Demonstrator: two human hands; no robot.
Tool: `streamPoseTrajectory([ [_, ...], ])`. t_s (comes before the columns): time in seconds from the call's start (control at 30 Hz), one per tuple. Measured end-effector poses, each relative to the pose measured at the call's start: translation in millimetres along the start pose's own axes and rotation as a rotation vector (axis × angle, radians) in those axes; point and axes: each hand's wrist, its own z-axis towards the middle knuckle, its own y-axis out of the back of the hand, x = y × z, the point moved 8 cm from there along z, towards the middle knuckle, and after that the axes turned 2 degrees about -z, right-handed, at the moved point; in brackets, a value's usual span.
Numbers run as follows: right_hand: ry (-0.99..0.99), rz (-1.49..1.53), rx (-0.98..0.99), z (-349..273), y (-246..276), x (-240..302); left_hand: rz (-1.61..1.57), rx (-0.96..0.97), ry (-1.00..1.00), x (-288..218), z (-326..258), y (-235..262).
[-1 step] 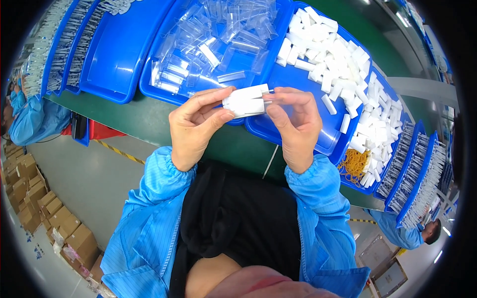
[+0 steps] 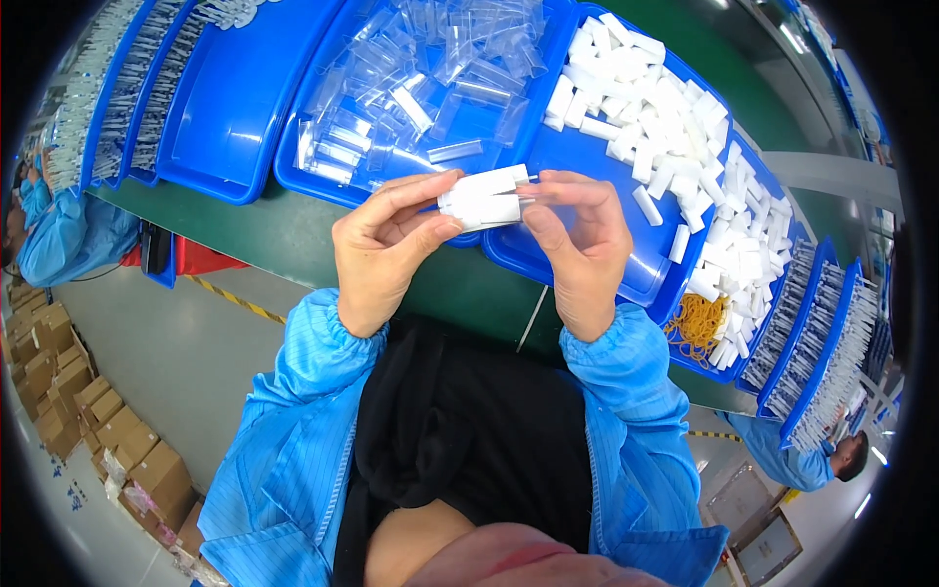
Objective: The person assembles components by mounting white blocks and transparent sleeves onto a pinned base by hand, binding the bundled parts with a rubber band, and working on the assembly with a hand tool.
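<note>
Right now both hands meet above the near edge of the green surface (image 2: 293, 235), pinching a small stack of white blocks (image 2: 484, 198) between them. The left hand (image 2: 383, 245) has its fingers closed round one end, the right hand (image 2: 577, 235) grips the other with thumb and forefinger. Held only at the ends, the stack could buckle if either grip loosens, and loose blocks would likely drop onto the black clothing or past the blue tray (image 2: 587, 264) to the floor.

Green workbench (image 2: 293, 230) carries blue trays (image 2: 230, 108): clear sleeves (image 2: 421, 88), white blocks (image 2: 675, 127), yellow bands (image 2: 696, 323).
</note>
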Motion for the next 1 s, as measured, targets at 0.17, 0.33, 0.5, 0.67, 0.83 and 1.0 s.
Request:
streamPoseTrajectory([
  [0.17,-0.085,-0.026,-0.027,2.0,8.9,-0.2,-0.072,-0.021,-0.013,-4.9,1.9,-2.0],
  [0.33,-0.096,-0.057,-0.016,5.9,13.0,3.4,-0.114,-0.021,0.164,11.2,3.6,5.2],
  [0.5,-0.171,-0.065,-0.021,8.6,11.9,8.0,-0.105,-0.032,0.216,21.2,1.3,6.7],
  [0.67,-0.152,-0.028,-0.043,6.9,12.7,5.0,-0.037,-0.011,0.185,14.7,0.6,4.5],
  [0.83,-0.106,-0.034,-0.050,1.8,10.8,0.9,-0.023,-0.024,0.128,10.5,0.0,1.2],
  [1.0,-0.077,-0.017,-0.061,0.9,10.6,1.8,0.007,0.008,0.081,7.6,0.6,-3.7],
])
